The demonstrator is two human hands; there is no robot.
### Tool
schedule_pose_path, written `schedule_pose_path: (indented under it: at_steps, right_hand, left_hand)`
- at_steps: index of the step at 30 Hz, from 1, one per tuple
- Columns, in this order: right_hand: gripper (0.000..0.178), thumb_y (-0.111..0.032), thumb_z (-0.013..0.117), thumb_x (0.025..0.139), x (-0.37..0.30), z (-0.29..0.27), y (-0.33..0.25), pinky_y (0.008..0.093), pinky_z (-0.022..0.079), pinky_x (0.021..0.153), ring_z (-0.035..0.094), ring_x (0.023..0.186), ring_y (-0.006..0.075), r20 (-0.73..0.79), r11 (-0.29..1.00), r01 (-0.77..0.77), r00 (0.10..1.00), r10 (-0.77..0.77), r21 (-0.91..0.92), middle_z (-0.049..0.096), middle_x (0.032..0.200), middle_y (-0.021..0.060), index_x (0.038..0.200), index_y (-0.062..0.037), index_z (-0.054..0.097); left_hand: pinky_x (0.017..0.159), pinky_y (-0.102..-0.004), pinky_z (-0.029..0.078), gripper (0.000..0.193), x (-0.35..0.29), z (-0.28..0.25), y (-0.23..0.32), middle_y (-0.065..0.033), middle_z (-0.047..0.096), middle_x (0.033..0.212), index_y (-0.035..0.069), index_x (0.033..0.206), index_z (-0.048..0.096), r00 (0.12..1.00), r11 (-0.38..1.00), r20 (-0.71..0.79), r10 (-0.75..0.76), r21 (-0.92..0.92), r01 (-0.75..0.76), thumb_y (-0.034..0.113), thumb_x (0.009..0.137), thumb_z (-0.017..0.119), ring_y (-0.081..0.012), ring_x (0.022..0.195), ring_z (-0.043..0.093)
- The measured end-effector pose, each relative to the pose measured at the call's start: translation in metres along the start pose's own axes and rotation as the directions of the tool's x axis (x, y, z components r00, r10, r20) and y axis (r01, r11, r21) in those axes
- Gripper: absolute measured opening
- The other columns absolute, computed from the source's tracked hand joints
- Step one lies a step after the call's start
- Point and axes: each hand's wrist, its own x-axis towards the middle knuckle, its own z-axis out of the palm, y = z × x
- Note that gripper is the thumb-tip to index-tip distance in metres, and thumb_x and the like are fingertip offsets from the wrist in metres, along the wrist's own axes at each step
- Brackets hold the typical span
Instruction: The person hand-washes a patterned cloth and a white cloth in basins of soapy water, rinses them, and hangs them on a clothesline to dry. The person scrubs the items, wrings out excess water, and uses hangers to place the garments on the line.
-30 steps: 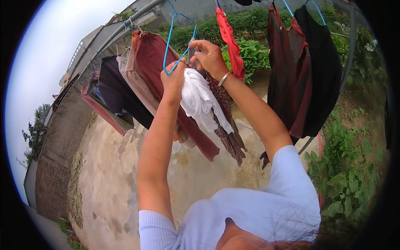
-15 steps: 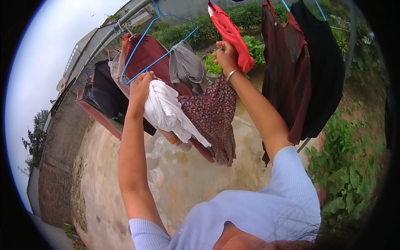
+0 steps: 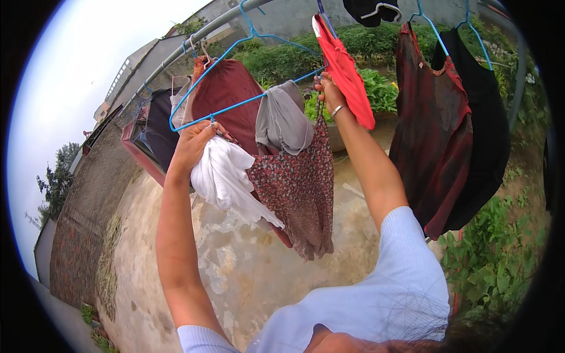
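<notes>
Grey sky fills the far left, with a brick wall (image 3: 70, 235) running down below it and a bare concrete yard (image 3: 235, 276) beside that. Metal rail (image 3: 176, 50) slants up from left to top centre; dark garment (image 3: 158, 126) and maroon top (image 3: 226, 97) hang from it on hangers.

Left hand (image 3: 194, 144) is raised, fingers curled shut around the left end of the blue hanger (image 3: 247, 101) and bunched on a white cloth (image 3: 226, 179). White cloth hangs down from that fist, crumpled, touching the floral garment (image 3: 297, 188) just to its right. Blue hanger is tilted, low at the left hand, high toward the right hand, hook up near the rail. Grey cloth (image 3: 282, 120) drapes over the hanger's bar, between the two hands. Floral garment hangs below the grey cloth, its strap running up to the right hand.

Right hand (image 3: 329, 94) is raised higher, bangle on the wrist, fingers pinched closed at the hanger's right end and the floral strap; exact grip partly hidden by the red cloth (image 3: 344, 73), which hangs just beside it.

Further right, dark red dress (image 3: 432, 129) and black top (image 3: 485, 117) hang on blue hangers, touching each other. Green plants (image 3: 500, 259) cover the ground at right. Light blue sleeve (image 3: 400, 288) at the bottom.
</notes>
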Motion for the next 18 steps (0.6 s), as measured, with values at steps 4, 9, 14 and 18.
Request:
schedule_pose_path:
  at_steps: [4, 9, 14, 18]
  right_hand:
    - [0.013, -0.009, 0.048, 0.087, 0.024, -0.003, -0.005, 0.0193, 0.032, 0.04, 0.049, 0.059, 0.0072, 0.014, 0.983, 0.093, 0.995, -0.096, 0.157, 0.06, 0.09, 0.0019, 0.1, -0.0122, 0.052]
    - [0.014, -0.006, 0.056, 0.08, 0.032, 0.002, -0.004, 0.0197, 0.034, 0.042, 0.048, 0.058, 0.0089, 0.02, 0.975, 0.188, 0.982, -0.186, -0.116, 0.056, 0.081, 0.0007, 0.094, -0.0103, 0.054]
    - [0.013, -0.002, 0.059, 0.066, 0.056, -0.002, -0.005, 0.0297, 0.046, 0.071, 0.056, 0.075, 0.0166, 0.187, 0.375, 0.606, 0.664, -0.724, -0.701, 0.057, 0.077, 0.0059, 0.078, -0.0077, 0.058]
    - [0.019, -0.002, 0.058, 0.07, 0.026, 0.007, -0.021, 0.0349, 0.047, 0.073, 0.059, 0.085, 0.0212, 0.388, -0.049, 0.705, 0.329, -0.861, -0.707, 0.061, 0.088, 0.0104, 0.088, -0.0062, 0.06]
  left_hand:
    - [0.065, -0.0217, 0.044, 0.025, 0.001, 0.005, -0.001, -0.0022, 0.063, 0.078, 0.0, 0.084, 0.063, 0.996, 0.999, -0.087, 0.016, 0.042, -0.012, 0.02, 0.093, 0.052, -0.0073, 0.071, 0.056]
    - [0.059, -0.0189, 0.038, 0.022, 0.002, -0.011, -0.016, 0.006, 0.057, 0.074, 0.003, 0.084, 0.063, 0.992, 0.995, -0.125, -0.018, 0.093, 0.03, 0.02, 0.093, 0.054, -0.0011, 0.065, 0.047]
    - [0.056, -0.0183, 0.037, 0.022, 0.007, -0.011, -0.021, 0.0066, 0.056, 0.072, 0.003, 0.083, 0.063, 0.991, 0.991, -0.127, -0.028, 0.125, 0.044, 0.021, 0.092, 0.054, -0.0005, 0.064, 0.046]
    - [0.063, -0.0174, 0.04, 0.02, 0.0, -0.016, -0.01, 0.0021, 0.06, 0.08, 0.001, 0.089, 0.063, 0.985, 0.986, -0.123, -0.118, 0.107, 0.131, 0.019, 0.092, 0.055, -0.0028, 0.07, 0.05]
